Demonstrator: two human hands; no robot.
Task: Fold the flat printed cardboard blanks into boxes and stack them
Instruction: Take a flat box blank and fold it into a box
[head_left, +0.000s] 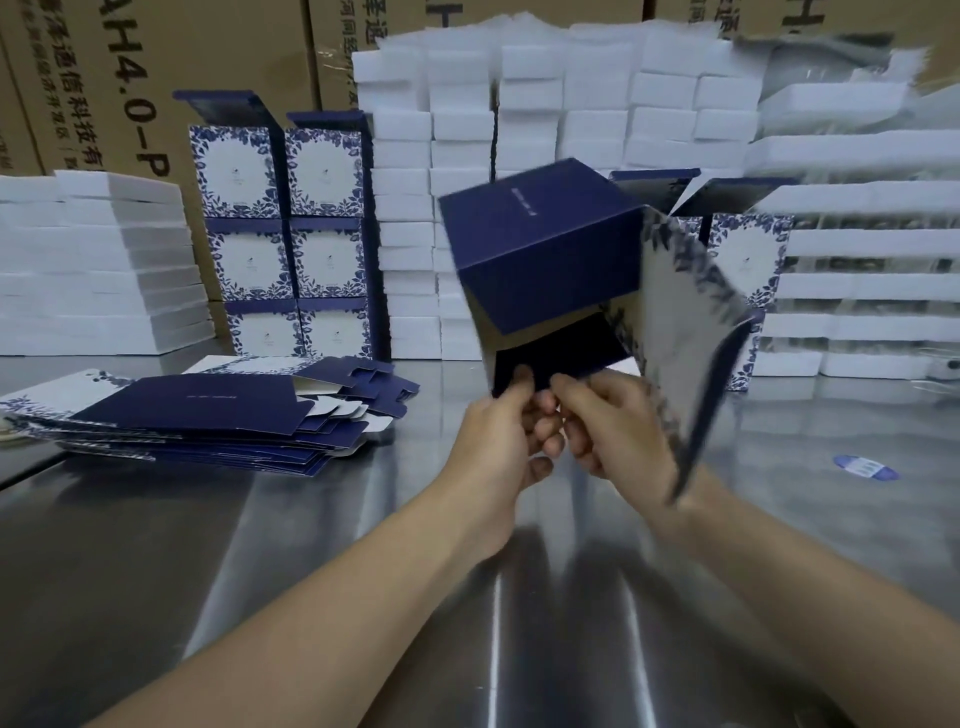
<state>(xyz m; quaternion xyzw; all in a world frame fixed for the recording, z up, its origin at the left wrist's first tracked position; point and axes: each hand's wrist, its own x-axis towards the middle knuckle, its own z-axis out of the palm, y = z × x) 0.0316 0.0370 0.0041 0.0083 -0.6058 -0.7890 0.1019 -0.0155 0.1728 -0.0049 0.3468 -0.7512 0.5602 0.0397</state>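
A partly folded navy and blue-floral cardboard box (545, 249) hangs in the air above the middle of the steel table, blurred by motion. My left hand (498, 436) and my right hand (608, 431) both pinch its dark bottom flaps from below. A floral side panel hangs down past my right wrist. A pile of flat printed blanks (208, 415) lies on the table to the left. Folded boxes (283, 234) stand stacked in two columns at the back left, and more folded boxes (748, 270) stand behind the held one.
White foam blocks (545, 119) are piled high along the back, with flatter white stacks (98, 270) at the left and trays (857, 280) at the right. Brown shipping cartons (156, 78) form the back wall. A blue oval sticker (865, 466) lies on the steel table (260, 545).
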